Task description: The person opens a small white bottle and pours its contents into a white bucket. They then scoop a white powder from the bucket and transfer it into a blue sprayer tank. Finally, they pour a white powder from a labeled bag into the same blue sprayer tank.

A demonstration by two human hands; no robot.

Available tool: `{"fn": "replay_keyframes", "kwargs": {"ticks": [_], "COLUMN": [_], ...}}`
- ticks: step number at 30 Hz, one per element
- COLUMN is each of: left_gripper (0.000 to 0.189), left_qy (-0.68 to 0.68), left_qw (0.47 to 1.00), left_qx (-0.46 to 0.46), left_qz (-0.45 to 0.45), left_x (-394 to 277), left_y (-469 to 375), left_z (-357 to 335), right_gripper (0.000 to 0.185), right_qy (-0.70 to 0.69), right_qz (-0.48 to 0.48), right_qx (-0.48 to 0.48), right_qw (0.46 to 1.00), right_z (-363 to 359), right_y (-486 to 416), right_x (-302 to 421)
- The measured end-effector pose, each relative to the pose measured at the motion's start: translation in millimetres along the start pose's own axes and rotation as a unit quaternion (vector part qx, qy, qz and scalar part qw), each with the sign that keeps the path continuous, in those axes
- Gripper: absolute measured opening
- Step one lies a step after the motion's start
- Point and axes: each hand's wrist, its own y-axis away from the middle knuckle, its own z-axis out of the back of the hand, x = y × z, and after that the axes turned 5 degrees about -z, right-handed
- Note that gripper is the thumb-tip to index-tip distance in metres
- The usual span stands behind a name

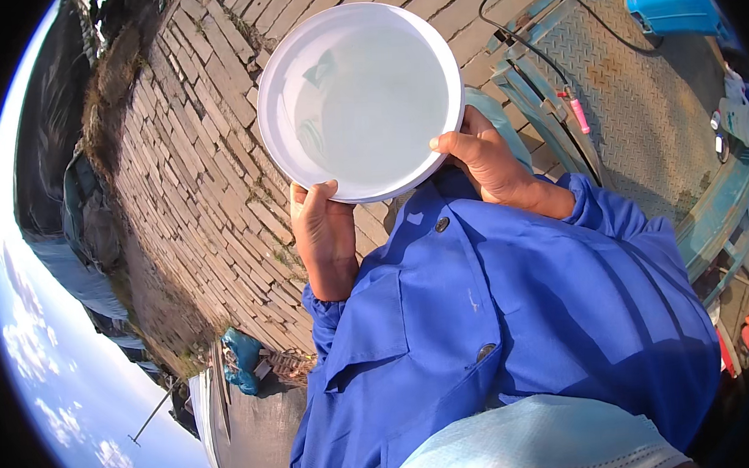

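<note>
A round white plastic basin is held out in front of my chest. Its inside looks pale and glossy, with greenish shapes on the left part; whether these are reflections in clear liquid I cannot tell. My left hand grips the near-left rim, thumb on top. At the right, my right hand pinches the rim between its thumb, laid over the edge, and fingers partly hidden beneath.
Grey-brown paving spreads below and left. At the right stands a rusty tread-plate cart bed with raised metal sides. On it lie a black hose ending in a pink handle and a blue container. A blue plastic bag rests lower left.
</note>
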Motion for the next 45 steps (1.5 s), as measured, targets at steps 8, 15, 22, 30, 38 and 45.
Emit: {"fn": "replay_keyframes", "kwargs": {"ticks": [8,15,22,30,38,45], "left_gripper": [0.066,0.069,0.069,0.052,0.061,0.072], "left_qy": [-0.052,-0.110,-0.193,-0.234,-0.254,-0.275], "left_qw": [0.992,0.956,0.895,0.852,0.792,0.684], "left_qx": [0.090,0.241,0.364,0.423,0.495,0.593], "left_qz": [0.076,0.129,0.170,0.201,0.252,0.322], "left_x": [-67,-102,-112,-68,9,116], "left_y": [-238,-445,-606,-702,-746,-767], "left_z": [-114,-255,-422,-641,-854,-1055], "right_gripper": [0.053,0.059,0.059,0.059,0.067,0.070], "right_qy": [-0.039,-0.106,-0.173,-0.268,-0.292,-0.373], "right_qz": [0.067,0.164,0.158,0.291,0.328,0.363], "right_qx": [-0.112,-0.186,-0.301,-0.350,-0.399,-0.445], "right_qw": [0.991,0.963,0.924,0.849,0.805,0.729], "right_z": [-24,-24,-18,63,186,292], "right_y": [-170,-305,-382,-441,-466,-462], "right_x": [125,248,384,539,673,786]}}
